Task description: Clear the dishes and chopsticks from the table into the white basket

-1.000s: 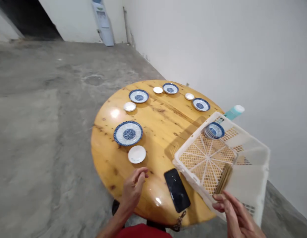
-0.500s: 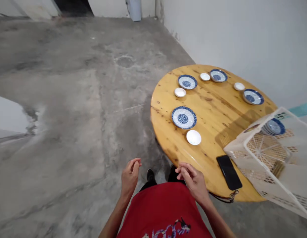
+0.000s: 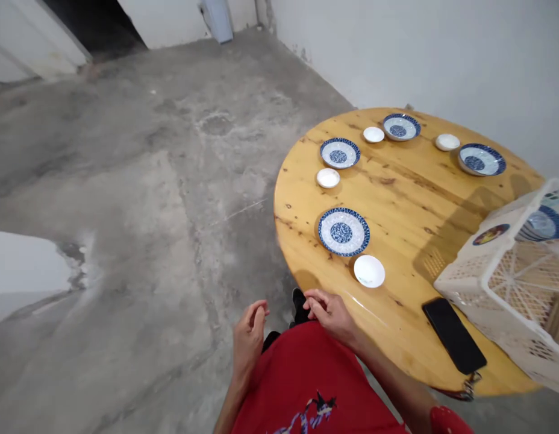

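Observation:
My left hand [image 3: 251, 334] hovers over the concrete floor in front of my red shirt. Its fingers are loosely bent with a small gap at the thumb, and I see nothing in it. My right hand [image 3: 330, 312] is at the near left edge of a round wooden table [image 3: 406, 211], half curled with fingers slightly apart and nothing visible in it. Nearest to it on the table are a small white dish [image 3: 368, 271] and a blue-and-white plate [image 3: 343, 232]. Neither is touched.
More blue-and-white plates [image 3: 340, 153] and white dishes [image 3: 328, 178] line the far rim. A black phone [image 3: 454, 335] with a strap lies by a white plastic basket [image 3: 496, 265] holding stacked plates [image 3: 544, 223]. A wall [image 3: 397, 54] rises behind the table.
The view has shifted, and the table and basket appear larger and nearer. Both hands remain in front of my body, a little closer together. The dishes keep their arrangement.

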`<state>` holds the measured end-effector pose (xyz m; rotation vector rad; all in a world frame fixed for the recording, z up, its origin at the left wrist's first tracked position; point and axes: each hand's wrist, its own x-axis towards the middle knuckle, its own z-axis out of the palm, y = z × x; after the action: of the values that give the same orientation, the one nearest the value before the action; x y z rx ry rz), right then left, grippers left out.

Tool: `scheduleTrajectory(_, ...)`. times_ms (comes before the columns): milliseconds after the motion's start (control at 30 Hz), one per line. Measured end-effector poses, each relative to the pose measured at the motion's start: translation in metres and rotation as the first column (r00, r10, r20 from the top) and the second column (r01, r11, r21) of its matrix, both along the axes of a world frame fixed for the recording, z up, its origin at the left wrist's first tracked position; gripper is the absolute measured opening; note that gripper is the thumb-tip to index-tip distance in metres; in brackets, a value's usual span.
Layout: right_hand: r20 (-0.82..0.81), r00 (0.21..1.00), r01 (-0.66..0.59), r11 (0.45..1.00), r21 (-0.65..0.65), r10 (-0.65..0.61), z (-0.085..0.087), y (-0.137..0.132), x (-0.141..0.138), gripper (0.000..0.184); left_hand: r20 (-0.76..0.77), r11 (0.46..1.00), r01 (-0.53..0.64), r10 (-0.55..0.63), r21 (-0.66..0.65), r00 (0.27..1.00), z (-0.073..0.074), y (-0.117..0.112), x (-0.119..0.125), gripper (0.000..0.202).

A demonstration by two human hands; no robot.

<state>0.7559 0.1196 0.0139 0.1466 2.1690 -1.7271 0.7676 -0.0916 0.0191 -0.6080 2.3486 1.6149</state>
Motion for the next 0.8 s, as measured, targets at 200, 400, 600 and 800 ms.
scheduleTrajectory(200,-0.054,0.997,0.059,0.997,0.038,-0.057,-0.004,-0.007,-0.069,0.028,0.032,0.999,-0.041,0.042,-0.020,0.999,0.008,-0.018,-0.050,0.045)
scheduleTrajectory(400,-0.094,0.990,0.113,0.993,0.027,-0.110,0.000,-0.042,-0.127,0.028,0.080,0.999,0.045,-0.044,-0.006,0.996,0.002,-0.044,-0.105,0.047)
scheduleTrajectory(600,-0.127,0.973,0.202,0.978,0.053,-0.194,-0.007,-0.121,-0.177,0.026,-0.009,0.988,0.155,-0.155,0.019,0.988,-0.003,-0.116,-0.188,0.042)
scheduleTrajectory(800,-0.087,0.975,0.205,0.979,-0.008,-0.205,-0.007,-0.232,-0.226,0.027,-0.042,0.983,0.184,-0.184,-0.001,0.982,-0.001,-0.214,-0.266,0.043)
